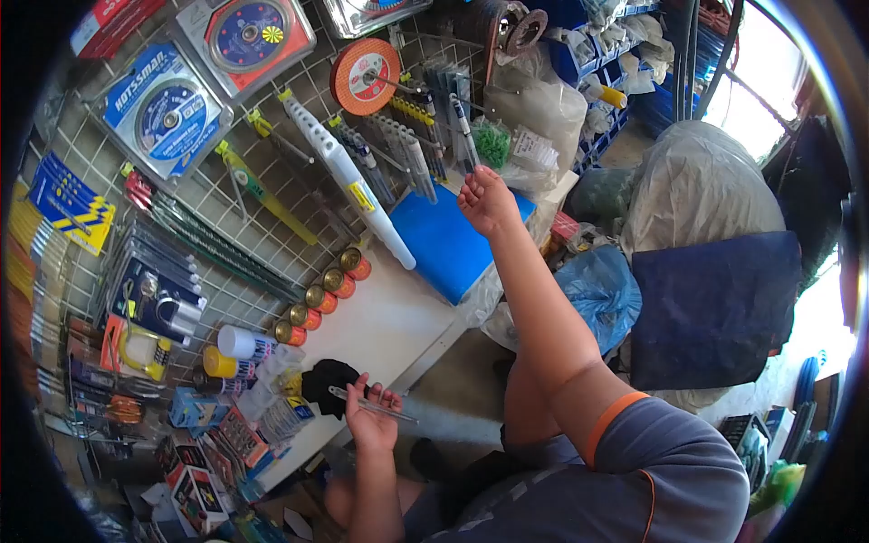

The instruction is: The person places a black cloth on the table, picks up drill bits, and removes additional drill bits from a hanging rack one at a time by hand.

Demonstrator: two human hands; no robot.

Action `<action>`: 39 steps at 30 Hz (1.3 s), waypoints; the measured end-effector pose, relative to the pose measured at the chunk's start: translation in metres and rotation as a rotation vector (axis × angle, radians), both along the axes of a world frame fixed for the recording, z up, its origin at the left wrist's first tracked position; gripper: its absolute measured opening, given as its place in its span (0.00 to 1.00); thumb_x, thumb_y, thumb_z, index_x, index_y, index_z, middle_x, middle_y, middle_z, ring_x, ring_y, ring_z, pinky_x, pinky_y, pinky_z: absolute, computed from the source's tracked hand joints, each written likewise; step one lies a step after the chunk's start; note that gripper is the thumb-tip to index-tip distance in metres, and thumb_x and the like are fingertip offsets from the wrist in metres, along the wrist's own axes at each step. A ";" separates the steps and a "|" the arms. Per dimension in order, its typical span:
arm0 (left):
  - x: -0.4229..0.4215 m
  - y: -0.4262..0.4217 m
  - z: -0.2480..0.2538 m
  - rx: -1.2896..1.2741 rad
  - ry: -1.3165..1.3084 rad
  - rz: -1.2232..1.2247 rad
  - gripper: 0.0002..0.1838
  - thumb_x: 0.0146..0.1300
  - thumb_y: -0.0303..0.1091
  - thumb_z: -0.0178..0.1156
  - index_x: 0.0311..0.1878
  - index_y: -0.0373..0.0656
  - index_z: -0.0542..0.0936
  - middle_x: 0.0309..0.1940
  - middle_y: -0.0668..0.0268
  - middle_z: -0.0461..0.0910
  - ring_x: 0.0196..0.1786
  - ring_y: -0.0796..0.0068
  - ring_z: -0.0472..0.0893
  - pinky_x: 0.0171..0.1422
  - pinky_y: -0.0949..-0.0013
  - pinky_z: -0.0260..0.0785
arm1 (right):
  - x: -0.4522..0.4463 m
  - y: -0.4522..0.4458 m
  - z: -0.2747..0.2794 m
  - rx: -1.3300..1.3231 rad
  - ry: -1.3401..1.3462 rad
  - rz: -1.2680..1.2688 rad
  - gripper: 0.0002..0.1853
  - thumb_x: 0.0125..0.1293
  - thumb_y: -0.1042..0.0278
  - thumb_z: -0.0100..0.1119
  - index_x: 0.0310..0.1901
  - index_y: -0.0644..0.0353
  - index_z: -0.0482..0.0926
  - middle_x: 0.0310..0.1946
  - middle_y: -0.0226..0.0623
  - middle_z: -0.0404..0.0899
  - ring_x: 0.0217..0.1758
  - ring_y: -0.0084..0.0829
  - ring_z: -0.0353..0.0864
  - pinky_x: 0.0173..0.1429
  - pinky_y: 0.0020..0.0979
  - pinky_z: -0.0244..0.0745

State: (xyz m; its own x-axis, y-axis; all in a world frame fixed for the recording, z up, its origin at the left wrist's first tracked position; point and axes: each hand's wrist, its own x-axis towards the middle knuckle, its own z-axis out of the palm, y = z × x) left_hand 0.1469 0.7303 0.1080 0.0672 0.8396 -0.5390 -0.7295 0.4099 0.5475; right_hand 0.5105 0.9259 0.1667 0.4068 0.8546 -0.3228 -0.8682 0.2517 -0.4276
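Observation:
My left hand is curled around a slim drill bit in what looks like a clear sleeve, beside a crumpled black cloth or bag. With the arm stretched out, my right hand pinches the lower end of a slim packaged drill bit near the wall rack. Whether its top is still on a hook is unclear. More packaged bits hang to the left of it. Below the right hand, a blue flat box or folder lies on the white counter.
The wire grid wall carries cutting discs, blade packs and a long white tube. Several small orange cans and spray cans line the counter's back. Blue bins and a covered bulk stand right.

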 end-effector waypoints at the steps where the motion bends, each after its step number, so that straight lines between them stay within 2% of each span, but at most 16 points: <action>1: 0.000 0.004 -0.003 -0.012 0.009 -0.013 0.20 0.71 0.56 0.54 0.52 0.51 0.76 0.34 0.69 0.73 0.38 0.71 0.73 0.48 0.61 0.72 | -0.001 0.006 0.000 -0.002 -0.006 0.000 0.11 0.71 0.63 0.60 0.50 0.49 0.71 0.33 0.29 0.76 0.31 0.29 0.75 0.36 0.33 0.74; 5: -0.008 0.017 -0.021 -0.071 0.077 -0.107 0.20 0.71 0.56 0.54 0.52 0.51 0.76 0.35 0.70 0.73 0.36 0.73 0.72 0.50 0.59 0.70 | -0.008 0.034 -0.001 0.015 0.008 0.008 0.11 0.70 0.63 0.61 0.50 0.49 0.72 0.32 0.29 0.76 0.29 0.28 0.75 0.35 0.33 0.74; 6: -0.008 0.020 -0.024 -0.111 0.124 -0.110 0.19 0.71 0.55 0.53 0.52 0.51 0.76 0.33 0.70 0.72 0.33 0.75 0.71 0.52 0.58 0.70 | -0.009 0.038 -0.004 0.020 0.026 0.007 0.11 0.70 0.63 0.61 0.50 0.49 0.72 0.32 0.29 0.76 0.29 0.27 0.75 0.34 0.32 0.74; 9: -0.020 0.031 -0.041 -0.120 0.201 -0.196 0.18 0.72 0.54 0.53 0.50 0.50 0.76 0.27 0.73 0.71 0.27 0.77 0.69 0.47 0.60 0.69 | -0.007 0.049 -0.006 0.038 -0.026 -0.014 0.10 0.71 0.64 0.59 0.51 0.48 0.72 0.31 0.27 0.76 0.31 0.26 0.73 0.38 0.31 0.72; 12: -0.029 0.041 -0.053 -0.081 0.271 -0.322 0.17 0.72 0.53 0.53 0.48 0.50 0.76 0.21 0.75 0.67 0.22 0.79 0.65 0.41 0.62 0.68 | 0.004 0.060 -0.012 0.032 -0.090 -0.014 0.12 0.70 0.64 0.61 0.51 0.50 0.73 0.34 0.30 0.77 0.27 0.26 0.73 0.30 0.31 0.71; 16: -0.023 0.045 -0.053 -0.030 0.278 -0.448 0.17 0.72 0.52 0.53 0.46 0.49 0.75 0.19 0.76 0.64 0.20 0.80 0.64 0.37 0.63 0.67 | 0.012 0.070 -0.016 0.041 -0.132 -0.016 0.12 0.69 0.64 0.61 0.51 0.51 0.73 0.36 0.30 0.78 0.26 0.25 0.72 0.28 0.28 0.69; 20: -0.015 0.046 -0.056 -0.012 0.281 -0.497 0.17 0.72 0.52 0.54 0.46 0.48 0.75 0.19 0.76 0.65 0.22 0.79 0.65 0.38 0.60 0.69 | 0.012 0.066 -0.008 -0.022 -0.182 0.011 0.18 0.68 0.65 0.61 0.58 0.51 0.73 0.42 0.34 0.78 0.30 0.28 0.74 0.30 0.29 0.71; 25: -0.017 0.043 -0.052 0.018 0.229 -0.450 0.16 0.73 0.51 0.53 0.44 0.48 0.75 0.21 0.74 0.67 0.24 0.77 0.68 0.39 0.60 0.69 | 0.017 0.053 0.000 -0.061 -0.206 -0.031 0.25 0.67 0.66 0.61 0.65 0.49 0.72 0.53 0.40 0.74 0.36 0.35 0.78 0.34 0.32 0.73; 28: -0.018 0.038 -0.047 0.033 0.172 -0.390 0.16 0.73 0.52 0.51 0.44 0.49 0.75 0.22 0.73 0.69 0.26 0.76 0.69 0.41 0.60 0.68 | 0.018 0.035 0.010 -0.055 -0.232 -0.090 0.23 0.68 0.64 0.58 0.65 0.49 0.71 0.59 0.39 0.72 0.44 0.38 0.78 0.43 0.34 0.73; 31: -0.016 0.029 -0.033 0.043 0.111 -0.314 0.16 0.74 0.52 0.51 0.43 0.49 0.75 0.22 0.72 0.70 0.27 0.74 0.70 0.43 0.59 0.69 | 0.021 0.019 0.013 -0.041 -0.309 -0.115 0.22 0.68 0.65 0.58 0.63 0.51 0.73 0.57 0.37 0.73 0.43 0.37 0.77 0.42 0.35 0.73; 33: -0.013 0.019 -0.020 0.063 0.067 -0.242 0.16 0.73 0.51 0.52 0.44 0.48 0.75 0.23 0.72 0.69 0.27 0.74 0.71 0.44 0.59 0.70 | 0.011 0.002 0.020 0.006 -0.324 -0.224 0.17 0.66 0.71 0.59 0.56 0.58 0.77 0.45 0.36 0.76 0.28 0.27 0.73 0.30 0.29 0.71; 34: -0.014 0.014 -0.017 0.082 0.051 -0.204 0.15 0.73 0.50 0.53 0.44 0.48 0.75 0.23 0.72 0.69 0.28 0.75 0.70 0.45 0.59 0.70 | 0.001 -0.009 0.026 0.005 -0.367 -0.275 0.13 0.67 0.72 0.59 0.52 0.60 0.78 0.39 0.31 0.77 0.25 0.22 0.69 0.28 0.27 0.69; 37: -0.012 -0.003 -0.012 0.163 0.042 -0.055 0.15 0.72 0.50 0.55 0.43 0.48 0.75 0.25 0.72 0.69 0.31 0.76 0.70 0.46 0.60 0.70 | -0.025 -0.034 0.022 0.125 -0.623 -0.398 0.11 0.67 0.71 0.59 0.50 0.61 0.79 0.38 0.29 0.77 0.25 0.19 0.68 0.28 0.25 0.67; 38: -0.011 -0.006 -0.010 0.156 0.028 0.036 0.15 0.73 0.51 0.53 0.42 0.50 0.76 0.26 0.72 0.72 0.32 0.74 0.70 0.47 0.62 0.68 | -0.040 -0.046 0.023 0.150 -0.772 -0.313 0.13 0.67 0.70 0.60 0.52 0.61 0.78 0.39 0.29 0.77 0.27 0.20 0.70 0.31 0.26 0.69; 39: -0.013 -0.011 -0.012 0.282 -0.005 0.068 0.16 0.73 0.52 0.53 0.42 0.50 0.77 0.29 0.72 0.72 0.35 0.73 0.72 0.47 0.61 0.69 | -0.057 -0.063 0.030 0.178 -0.914 -0.219 0.14 0.68 0.69 0.60 0.53 0.60 0.78 0.41 0.29 0.78 0.30 0.22 0.73 0.34 0.27 0.71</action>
